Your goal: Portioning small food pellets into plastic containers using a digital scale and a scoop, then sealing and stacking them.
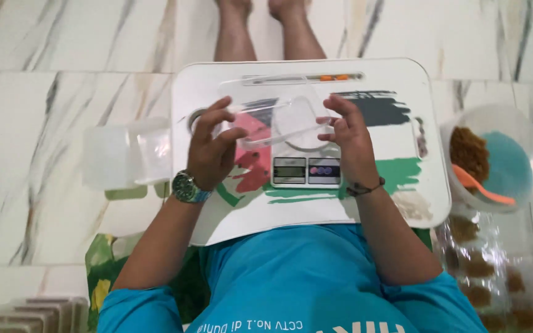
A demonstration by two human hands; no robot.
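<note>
The person sat on a marble floor [44,111] with a white lap tray [402,74] across the legs, and everything else is placed here against that tray. Both hands were raised over its middle, holding a clear plastic bag [279,120] between them. The left hand [212,151] pinched the bag's left edge, thumb and fingers closed on the film, with a green-faced watch [186,187] on the wrist. The right hand [348,139] gripped the right edge, its fingertips curled together onto the plastic, a dark cord bracelet [365,188] round the wrist. The bag hung just above a small kitchen scale [306,171] that stood on the tray's centre; whether the bag touched the scale's top could not be told.

The tray's surface carried broad painted strokes of red, black and green. In the slot along the tray's far edge lay two small orange pieces [333,78].

Off the tray's left side, touching its edge, stood a clear plastic box [124,154]. Off the tray's right side stood a round tub [495,157] with brown stuff, a teal lining and an orange scoop [479,185] leaning inside. Nearer the person than the tub, beside the tray's right corner, lay clear packets of brown filling [482,271]. The person wore a blue shirt [291,277].
</note>
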